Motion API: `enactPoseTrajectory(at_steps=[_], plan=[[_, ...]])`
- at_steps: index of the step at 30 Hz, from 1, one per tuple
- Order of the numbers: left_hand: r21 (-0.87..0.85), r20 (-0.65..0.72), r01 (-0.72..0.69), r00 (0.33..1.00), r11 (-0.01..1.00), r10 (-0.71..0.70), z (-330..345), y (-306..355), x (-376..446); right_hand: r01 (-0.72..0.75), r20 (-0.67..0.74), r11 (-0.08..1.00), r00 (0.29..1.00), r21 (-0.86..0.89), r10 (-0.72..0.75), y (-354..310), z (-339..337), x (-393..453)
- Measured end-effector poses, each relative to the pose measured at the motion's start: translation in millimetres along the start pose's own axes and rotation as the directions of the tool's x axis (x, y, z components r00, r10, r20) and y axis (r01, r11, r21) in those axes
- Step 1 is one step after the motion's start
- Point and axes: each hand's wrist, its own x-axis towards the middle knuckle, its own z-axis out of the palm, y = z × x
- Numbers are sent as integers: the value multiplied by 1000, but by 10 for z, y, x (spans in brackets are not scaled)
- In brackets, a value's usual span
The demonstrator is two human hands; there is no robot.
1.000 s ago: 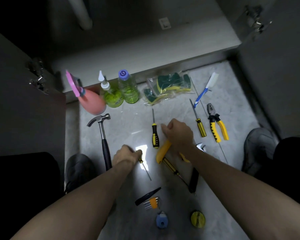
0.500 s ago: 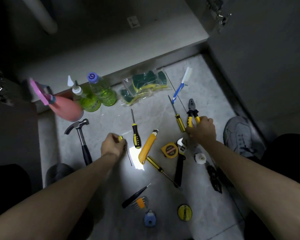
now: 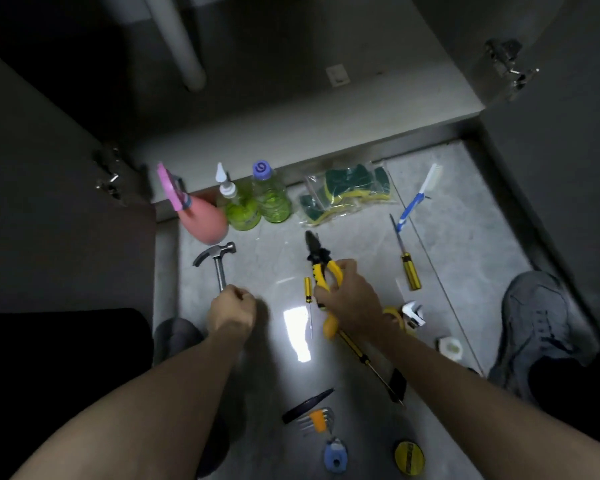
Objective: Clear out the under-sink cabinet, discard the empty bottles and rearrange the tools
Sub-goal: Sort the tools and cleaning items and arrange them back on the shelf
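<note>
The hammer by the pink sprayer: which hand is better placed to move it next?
Left, probably. The left hand sits curled at the hammer handle's near end, though whether it grips is unclear. The right hand is busy holding the yellow-handled pliers.

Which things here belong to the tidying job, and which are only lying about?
Job: pliers in right hand; hammer, its handle under left hand; screwdriver; wrench; green bottles.

Lying about: shoe; door hinge.
</note>
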Motion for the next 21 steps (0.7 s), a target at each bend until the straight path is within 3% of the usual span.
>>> enactPoseTrajectory(at_steps=[2,5,9,13,17,19,21], plan=[[-35,-44,71,996,997,-72,-138,-149,7,78,27,985,997,-153,-75,-178,387,-59],[-217,-50,184,979,959,-199,-220,-314,11,222,89,961,974,-164,-210,-297,831,-40],[-327,5,255,963,910,-269,-181,-395,-21,200,167,947,973,-252,-161,-328,1237,10],[-221,32,231,973,947,-230,-153,-411,38,263,139,863,964,-431,-225,-265,1336,-14],[-54,108,162,982,985,-156,-89,-279,82,388,176,810,922,-440,-346,-162,922,-14],[32,99,127,987,991,-130,-12,-171,62,314,155,852,949,-418,-273,-24,632,-72],[152,51,93,994,984,-102,72,-79,10,207,13,891,975,-403,-221,194,369,-212]])
